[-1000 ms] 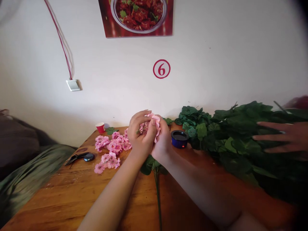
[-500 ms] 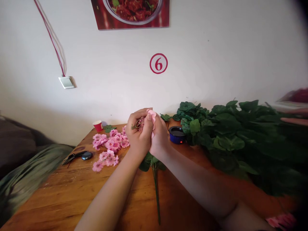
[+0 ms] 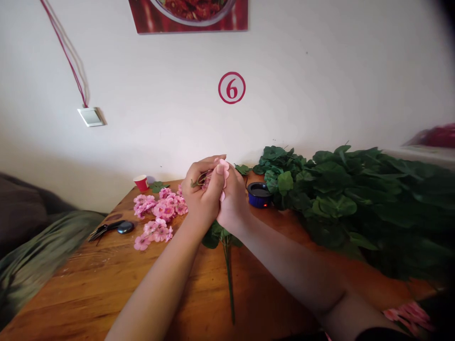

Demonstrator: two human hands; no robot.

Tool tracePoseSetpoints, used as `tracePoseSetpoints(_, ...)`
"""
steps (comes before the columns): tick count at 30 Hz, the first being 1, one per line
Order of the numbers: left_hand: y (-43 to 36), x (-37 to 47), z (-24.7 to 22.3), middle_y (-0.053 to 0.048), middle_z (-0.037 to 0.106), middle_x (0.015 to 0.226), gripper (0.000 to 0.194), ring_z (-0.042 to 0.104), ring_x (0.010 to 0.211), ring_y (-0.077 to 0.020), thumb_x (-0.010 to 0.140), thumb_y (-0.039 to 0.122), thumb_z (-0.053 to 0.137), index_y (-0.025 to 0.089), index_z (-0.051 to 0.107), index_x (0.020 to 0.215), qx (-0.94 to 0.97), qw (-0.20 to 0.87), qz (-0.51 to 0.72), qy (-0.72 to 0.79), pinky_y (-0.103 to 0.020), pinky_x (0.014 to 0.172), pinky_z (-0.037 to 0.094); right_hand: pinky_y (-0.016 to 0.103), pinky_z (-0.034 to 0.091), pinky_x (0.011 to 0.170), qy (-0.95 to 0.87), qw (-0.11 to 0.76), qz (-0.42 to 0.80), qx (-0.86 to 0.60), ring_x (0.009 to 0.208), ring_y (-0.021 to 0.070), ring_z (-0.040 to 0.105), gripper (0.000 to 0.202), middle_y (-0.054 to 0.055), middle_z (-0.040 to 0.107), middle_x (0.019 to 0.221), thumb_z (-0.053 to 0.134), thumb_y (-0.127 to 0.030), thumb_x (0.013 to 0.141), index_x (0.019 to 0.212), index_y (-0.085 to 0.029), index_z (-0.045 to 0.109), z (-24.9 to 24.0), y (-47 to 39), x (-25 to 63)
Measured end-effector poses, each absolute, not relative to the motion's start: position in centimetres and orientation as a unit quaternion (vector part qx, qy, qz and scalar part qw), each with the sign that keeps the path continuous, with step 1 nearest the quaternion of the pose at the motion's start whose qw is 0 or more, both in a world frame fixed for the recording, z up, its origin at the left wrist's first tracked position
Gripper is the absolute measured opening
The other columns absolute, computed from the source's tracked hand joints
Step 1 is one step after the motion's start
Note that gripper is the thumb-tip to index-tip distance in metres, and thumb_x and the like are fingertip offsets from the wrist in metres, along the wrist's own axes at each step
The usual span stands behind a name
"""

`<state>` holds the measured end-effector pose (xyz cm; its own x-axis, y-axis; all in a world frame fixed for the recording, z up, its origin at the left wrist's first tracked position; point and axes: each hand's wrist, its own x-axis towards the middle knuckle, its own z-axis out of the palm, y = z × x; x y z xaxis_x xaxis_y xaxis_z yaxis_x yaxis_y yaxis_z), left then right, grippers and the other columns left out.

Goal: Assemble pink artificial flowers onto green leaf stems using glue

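Both hands are raised together above the middle of the wooden table [image 3: 142,279]. My left hand [image 3: 204,192] is closed around pink artificial flowers [image 3: 223,170], whose thin green stems stick out on its left side. Pressed against it, my right hand [image 3: 232,199] is closed on the same flowers; its fingers are largely hidden. Below the hands, a green leafy stem [image 3: 229,274] lies on the table, its top covered by the wrists. Loose pink blossoms [image 3: 165,208] lie just left of my left hand.
Scissors [image 3: 106,228] and a dark round object [image 3: 125,228] lie at the left, with a red paper cup [image 3: 141,183] behind. A blue pot [image 3: 259,195] with a red light stands right of the hands. A large heap of green leaves [image 3: 341,199] fills the right side.
The view has shifted slightly, so everything sits a little higher and further left. Another person's hand at the right edge has gone from view. Both my hands keep their hold on the flowers.
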<state>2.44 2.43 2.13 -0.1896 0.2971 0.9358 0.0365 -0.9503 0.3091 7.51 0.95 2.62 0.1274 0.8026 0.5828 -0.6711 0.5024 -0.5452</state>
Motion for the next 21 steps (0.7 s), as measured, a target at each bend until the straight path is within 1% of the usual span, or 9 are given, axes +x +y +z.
tracePoseSetpoints(3, 2.3, 2.3, 2.5, -0.003, 0.077, 0.097, 0.009, 0.074, 0.097, -0.0204, 0.089, 0.027, 0.069, 0.022, 0.066, 0.083, 0.61, 0.107, 0.775, 0.125, -0.038, 0.084, 0.061, 0.025, 0.04, 0.057, -0.458, 0.726, 0.505, -0.09, 0.061, 0.0113, 0.044, 0.03, -0.003, 0.042, 0.067, 0.056, -0.041, 0.092, 0.072, -0.021, 0.046, 2.7, 1.0, 7.5)
tracePoseSetpoints(7, 2.2, 1.5, 3.8, -0.001, 0.075, 0.082, 0.021, 0.076, 0.092, -0.0225, 0.089, 0.026, 0.066, 0.021, 0.058, 0.071, 0.555, 0.148, 0.814, 0.085, -0.04, 0.081, 0.062, 0.024, 0.032, 0.051, -0.526, 0.687, 0.476, -0.156, 0.057, 0.0098, 0.037, 0.036, -0.003, 0.039, 0.065, 0.062, -0.042, 0.09, 0.068, -0.02, 0.044, 3.6, 0.5, 9.1)
tracePoseSetpoints(9, 2.2, 0.7, 4.6, 0.0, 0.074, 0.077, 0.024, 0.076, 0.09, -0.0229, 0.089, 0.029, 0.065, 0.022, 0.053, 0.069, 0.529, 0.155, 0.83, 0.077, -0.039, 0.076, 0.063, 0.024, 0.033, 0.052, -0.579, 0.677, 0.41, -0.197, 0.058, 0.0099, 0.039, 0.034, -0.002, 0.042, 0.067, 0.062, -0.042, 0.091, 0.069, -0.02, 0.047, 4.6, -0.2, 10.9)
tracePoseSetpoints(12, 1.9, -0.9, 5.8, 0.001, 0.074, 0.082, 0.027, 0.076, 0.077, -0.0203, 0.088, 0.038, 0.064, 0.023, 0.05, 0.072, 0.507, 0.151, 0.843, 0.1, -0.033, 0.062, 0.06, 0.026, 0.039, 0.061, -0.622, 0.693, 0.247, -0.267, 0.065, 0.0117, 0.045, 0.029, -0.001, 0.046, 0.072, 0.062, -0.044, 0.092, 0.076, -0.021, 0.052, 6.4, -1.2, 14.6)
tracePoseSetpoints(14, 1.6, -1.9, 6.5, 0.001, 0.074, 0.082, 0.027, 0.074, 0.069, -0.0191, 0.087, 0.039, 0.064, 0.023, 0.049, 0.072, 0.495, 0.146, 0.85, 0.103, -0.032, 0.055, 0.057, 0.028, 0.04, 0.064, -0.653, 0.658, 0.132, -0.35, 0.068, 0.013, 0.048, 0.027, 0.0, 0.049, 0.074, 0.062, -0.045, 0.091, 0.079, -0.021, 0.056, 7.6, -0.9, 17.8)
tracePoseSetpoints(16, 1.4, -2.7, 7.0, 0.001, 0.074, 0.078, 0.027, 0.073, 0.064, -0.0193, 0.086, 0.037, 0.064, 0.023, 0.047, 0.07, 0.487, 0.145, 0.856, 0.095, -0.031, 0.05, 0.054, 0.031, 0.042, 0.066, -0.705, 0.535, 0.03, -0.465, 0.07, 0.0156, 0.052, 0.025, 0.002, 0.056, 0.077, 0.065, -0.044, 0.087, 0.081, -0.021, 0.061, 8.5, 0.7, 21.4)
tracePoseSetpoints(18, 1.2, -3.2, 7.4, 0.002, 0.073, 0.074, 0.028, 0.072, 0.062, -0.0188, 0.086, 0.034, 0.064, 0.024, 0.046, 0.067, 0.483, 0.146, 0.858, 0.096, -0.032, 0.049, 0.053, 0.034, 0.044, 0.069, -0.743, 0.364, -0.02, -0.561, 0.076, 0.0197, 0.058, 0.022, 0.005, 0.064, 0.087, 0.067, -0.043, 0.083, 0.086, -0.021, 0.066, 9.0, 3.5, 25.2)
tracePoseSetpoints(19, 1.1, -3.3, 7.5, 0.003, 0.072, 0.072, 0.028, 0.071, 0.06, -0.0182, 0.086, 0.034, 0.063, 0.024, 0.046, 0.066, 0.48, 0.147, 0.859, 0.102, -0.032, 0.049, 0.053, 0.035, 0.045, 0.071, -0.751, 0.278, -0.026, -0.598, 0.078, 0.0218, 0.06, 0.023, 0.006, 0.067, 0.091, 0.069, -0.043, 0.079, 0.088, -0.021, 0.068, 8.9, 5.1, 27.1)
tracePoseSetpoints(21, 1.1, -3.5, 7.9, 0.003, 0.071, 0.069, 0.028, 0.07, 0.058, -0.0175, 0.085, 0.034, 0.061, 0.024, 0.046, 0.065, 0.472, 0.148, 0.862, 0.113, -0.033, 0.049, 0.055, 0.038, 0.048, 0.076, -0.756, 0.122, 0.019, -0.643, 0.086, 0.0267, 0.063, 0.034, 0.009, 0.07, 0.1, 0.075, -0.043, 0.07, 0.095, -0.021, 0.069, 8.1, 8.1, 30.5)
